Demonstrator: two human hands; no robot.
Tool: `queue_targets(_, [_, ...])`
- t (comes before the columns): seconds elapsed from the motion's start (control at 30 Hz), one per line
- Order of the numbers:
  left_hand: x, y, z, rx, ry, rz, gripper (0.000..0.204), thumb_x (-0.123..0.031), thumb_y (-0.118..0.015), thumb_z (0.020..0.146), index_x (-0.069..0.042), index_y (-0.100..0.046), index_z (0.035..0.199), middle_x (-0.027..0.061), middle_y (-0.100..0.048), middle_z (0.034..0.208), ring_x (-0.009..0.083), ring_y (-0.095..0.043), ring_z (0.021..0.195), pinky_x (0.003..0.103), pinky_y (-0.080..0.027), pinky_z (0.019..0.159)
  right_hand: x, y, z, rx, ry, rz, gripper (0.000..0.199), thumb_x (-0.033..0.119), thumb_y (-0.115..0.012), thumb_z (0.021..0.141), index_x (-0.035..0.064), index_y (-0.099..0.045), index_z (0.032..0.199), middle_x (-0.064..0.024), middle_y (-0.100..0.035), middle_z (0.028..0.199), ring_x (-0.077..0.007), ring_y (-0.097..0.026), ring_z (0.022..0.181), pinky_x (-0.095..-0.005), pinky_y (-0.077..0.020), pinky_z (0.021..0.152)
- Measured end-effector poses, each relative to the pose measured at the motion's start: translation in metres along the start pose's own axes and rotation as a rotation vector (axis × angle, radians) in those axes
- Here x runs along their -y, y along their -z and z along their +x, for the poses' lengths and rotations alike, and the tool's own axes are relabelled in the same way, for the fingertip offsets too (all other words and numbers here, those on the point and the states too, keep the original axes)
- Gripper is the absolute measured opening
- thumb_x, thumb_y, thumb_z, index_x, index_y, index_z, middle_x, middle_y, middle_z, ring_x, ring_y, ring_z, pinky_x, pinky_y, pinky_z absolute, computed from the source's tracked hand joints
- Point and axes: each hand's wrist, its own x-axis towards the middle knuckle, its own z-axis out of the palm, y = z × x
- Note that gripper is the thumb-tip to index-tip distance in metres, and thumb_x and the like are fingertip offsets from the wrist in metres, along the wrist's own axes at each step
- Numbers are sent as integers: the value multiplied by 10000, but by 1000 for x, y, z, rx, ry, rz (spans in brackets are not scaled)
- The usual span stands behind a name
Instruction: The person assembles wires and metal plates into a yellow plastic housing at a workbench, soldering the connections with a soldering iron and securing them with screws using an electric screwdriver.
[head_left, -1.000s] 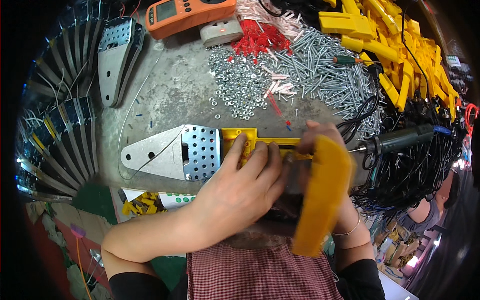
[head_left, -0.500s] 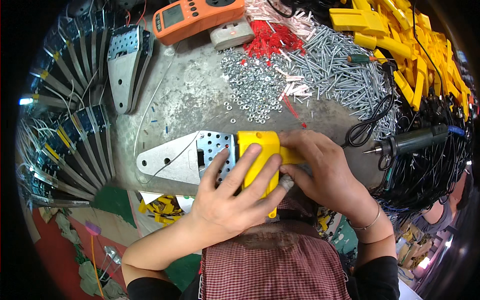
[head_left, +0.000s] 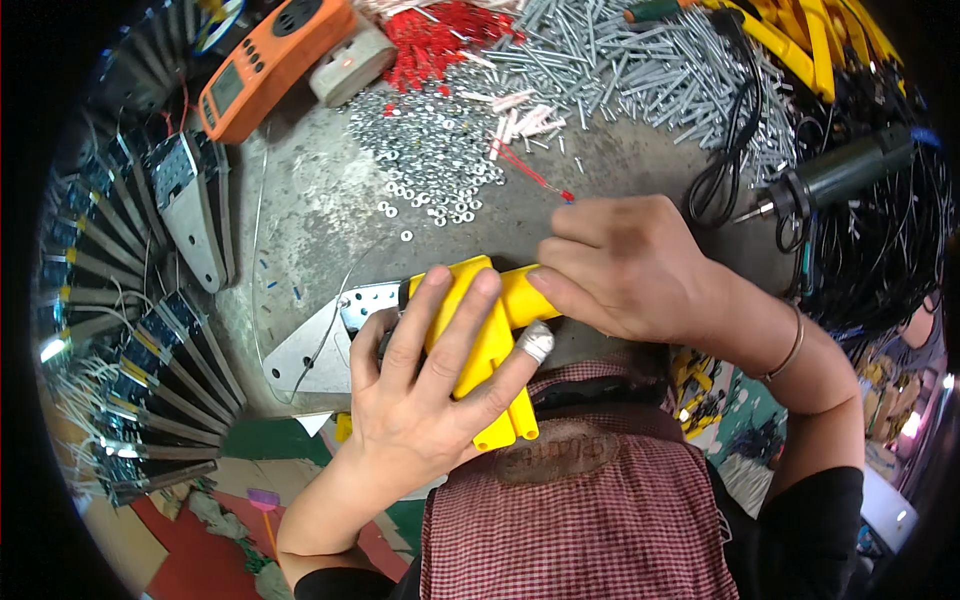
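Hands meet over a yellow plastic housing (head_left: 487, 345) held just above the near edge of the grey tabletop (head_left: 300, 210). The left hand (head_left: 425, 395) lies flat across the housing with fingers spread, one fingertip wrapped in pale tape, while the right hand (head_left: 625, 265) curls over the housing's upper end, fingers closed on it. Under the housing a perforated metal bracket (head_left: 325, 340) with a pointed grey tail pokes out to the left, touching the housing. Compared with half a second ago, the housing sits more upright in the grip and its lower end now hangs clear toward the checked apron (head_left: 580, 520), and the right hand has shifted from covering the housing's right side to gripping its top; a second ago the housing stood tilted at the right with the left hand reaching across it. Farther back on the tabletop lie a scatter of small washers (head_left: 430, 150), a heap of long screws (head_left: 620, 70), red wire pieces (head_left: 435, 35) and an orange meter (head_left: 270, 65). A green-bodied power tool (head_left: 845, 170) rests well apart at the right, among black cables.
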Motion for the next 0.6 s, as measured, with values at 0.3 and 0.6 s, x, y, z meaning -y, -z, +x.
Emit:
queue_targets(0.3, [-4,4,1,11,73,-76,256,-281,-575,834,-294,-624,1085,84,-518,1398,393,-474,1258,482,-375,872,7,-1,11,219,-23,-46,221,228,-550,917,44,-642,837,-97,-623,712,-293,-638,607,-400,-489,501])
queue_targets(0.6, [-7,14,9,111,-27,-19,301,-424,-636,742,-232,-636,974,55,-530,1385,429,-437,1269,560,-374,870,10,-5,2,195,-117,-20,241,268,-546,875,83,-672,785,-89,-640,613,-280,-661,562,-415,-517,499])
